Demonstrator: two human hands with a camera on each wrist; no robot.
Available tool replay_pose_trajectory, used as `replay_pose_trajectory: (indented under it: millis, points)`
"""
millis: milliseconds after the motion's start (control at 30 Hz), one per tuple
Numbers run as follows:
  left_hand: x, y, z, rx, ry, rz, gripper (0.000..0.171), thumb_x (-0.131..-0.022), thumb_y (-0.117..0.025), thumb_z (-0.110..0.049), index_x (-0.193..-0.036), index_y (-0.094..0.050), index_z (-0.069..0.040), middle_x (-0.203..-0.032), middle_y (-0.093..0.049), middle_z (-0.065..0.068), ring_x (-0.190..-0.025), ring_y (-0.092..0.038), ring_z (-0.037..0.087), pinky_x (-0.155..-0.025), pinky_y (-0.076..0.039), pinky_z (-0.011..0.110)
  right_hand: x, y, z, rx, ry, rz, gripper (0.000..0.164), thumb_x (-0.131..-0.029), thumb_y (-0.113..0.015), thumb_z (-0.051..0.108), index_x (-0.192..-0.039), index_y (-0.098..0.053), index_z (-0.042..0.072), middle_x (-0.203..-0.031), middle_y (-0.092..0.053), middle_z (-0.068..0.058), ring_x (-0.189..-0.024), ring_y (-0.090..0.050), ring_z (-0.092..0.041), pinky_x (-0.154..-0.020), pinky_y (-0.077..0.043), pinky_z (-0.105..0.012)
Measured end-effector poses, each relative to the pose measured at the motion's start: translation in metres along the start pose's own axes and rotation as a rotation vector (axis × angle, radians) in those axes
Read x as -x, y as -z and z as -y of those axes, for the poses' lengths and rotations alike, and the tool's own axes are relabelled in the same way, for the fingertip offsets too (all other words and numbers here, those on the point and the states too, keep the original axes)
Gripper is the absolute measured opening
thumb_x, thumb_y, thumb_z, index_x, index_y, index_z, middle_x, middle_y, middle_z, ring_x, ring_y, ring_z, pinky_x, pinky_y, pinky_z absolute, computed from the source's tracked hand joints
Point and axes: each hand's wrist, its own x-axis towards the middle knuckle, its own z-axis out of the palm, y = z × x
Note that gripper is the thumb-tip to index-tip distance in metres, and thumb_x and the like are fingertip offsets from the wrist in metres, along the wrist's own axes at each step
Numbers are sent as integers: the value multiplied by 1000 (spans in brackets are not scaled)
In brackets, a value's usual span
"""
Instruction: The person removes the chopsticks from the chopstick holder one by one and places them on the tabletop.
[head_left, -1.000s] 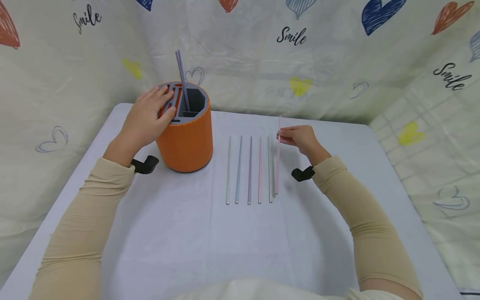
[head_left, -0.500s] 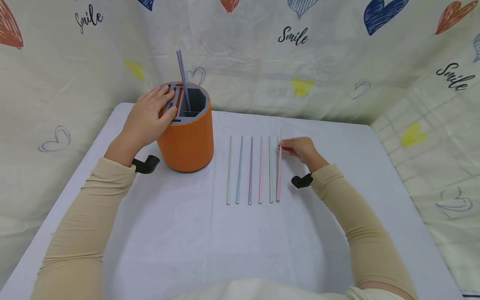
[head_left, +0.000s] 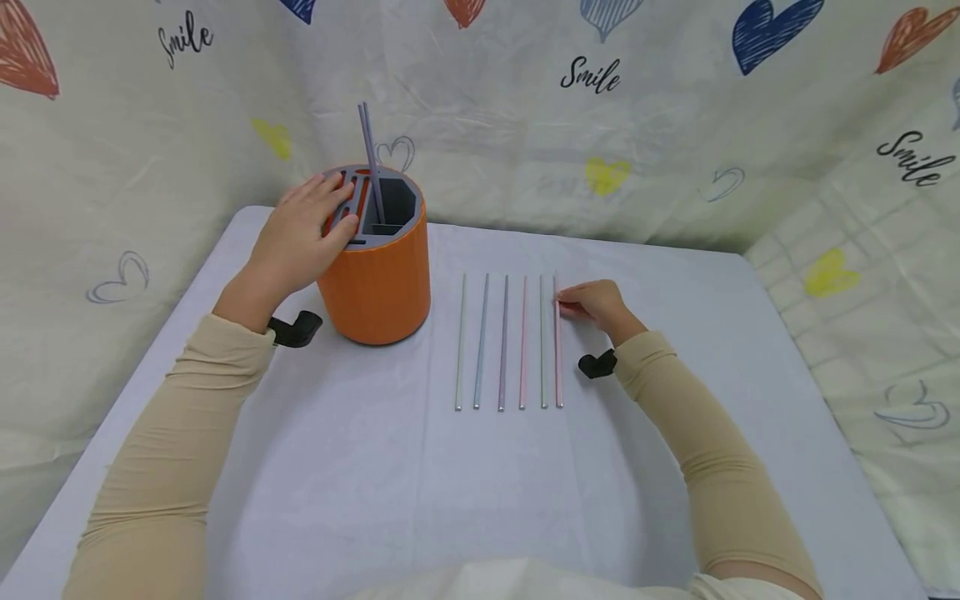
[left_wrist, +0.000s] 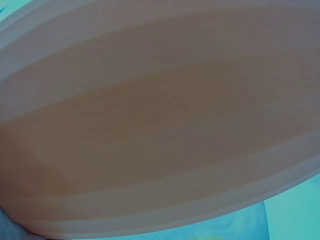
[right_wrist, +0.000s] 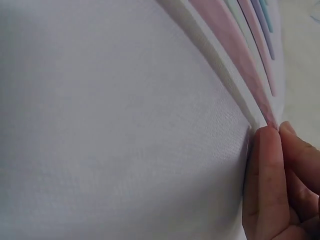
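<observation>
My left hand (head_left: 302, 225) rests on the top left of an orange cylindrical knife block (head_left: 378, 296), fingers laid across its slotted grey top. In the left wrist view, the block's blurred side (left_wrist: 160, 130) fills nearly everything. Two purple chopsticks (head_left: 371, 162) stand upright in its open compartment. My right hand (head_left: 596, 304) pinches the far end of a pink chopstick (head_left: 558, 358) between thumb and fingers; that stick lies along the table at the right end of a row. In the right wrist view, my right fingertips (right_wrist: 270, 145) grip the pink chopstick's tip.
Left of the held stick lie several parallel chopsticks: a green one (head_left: 543, 350), a pink one (head_left: 523, 350), a purple one (head_left: 503, 350), a blue one (head_left: 481, 350) and another green one (head_left: 461, 350). The white table (head_left: 420, 500) meets a heart-printed curtain (head_left: 495, 125) behind.
My right hand has lowered the pink chopstick, drawing it toward me, so it now lies flat beside the green one, near ends about level. My left hand stays on the knife block.
</observation>
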Motion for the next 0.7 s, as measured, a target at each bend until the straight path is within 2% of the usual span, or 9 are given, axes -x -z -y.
replay_pose_trajectory:
  millis: [100,200,400,500,600,700]
  points:
    - [0,0,0,-4,-1,3,59,-104,-36,-36,-155,-34,-7,-165,-24,13,-156,-13,32,-128,-9,50,1,-1,5,64,50,-31,32,-87,-73,4,-116,-69,-9,-57,-69,8,-54,-67,-2,-57,-58,-16]
    - [0,1,0,-7,0,5,59,-104,-36,-36,-155,-33,-7,-165,-24,13,-156,-13,32,-128,-9,50,6,-5,22,47,127,-45,34,-87,-73,4,-117,-68,-11,-59,-69,8,-56,-68,-2,-59,-59,-16]
    - [0,1,1,-11,2,7,59,-104,-36,-37,-156,-33,-7,-165,-23,13,-156,-13,32,-129,-9,50,31,-26,88,-138,276,31,22,-87,-72,2,-108,-73,-5,-71,-74,3,-67,-74,-9,-72,-62,-23]
    - [0,2,1,-9,-1,3,59,-104,-36,-36,-155,-33,-7,-165,-24,13,-156,-13,32,-128,-10,50,48,-39,125,-204,315,68,26,-86,-74,3,-111,-74,-3,-80,-76,-1,-74,-75,-12,-82,-61,-27]
    - [-1,1,1,-7,-7,0,59,-104,-36,-36,-155,-34,-6,-165,-25,13,-156,-14,33,-129,-9,49,62,-58,154,-220,331,99,32,-84,-76,4,-115,-73,-1,-93,-76,-5,-81,-75,-14,-89,-60,-29]
    - [0,0,0,-7,-7,0,59,-104,-36,-36,-155,-34,-6,-165,-25,14,-155,-14,33,-129,-9,49,68,-84,170,-201,353,147,33,-85,-76,6,-118,-73,0,-102,-75,-9,-88,-74,-15,-91,-60,-29]
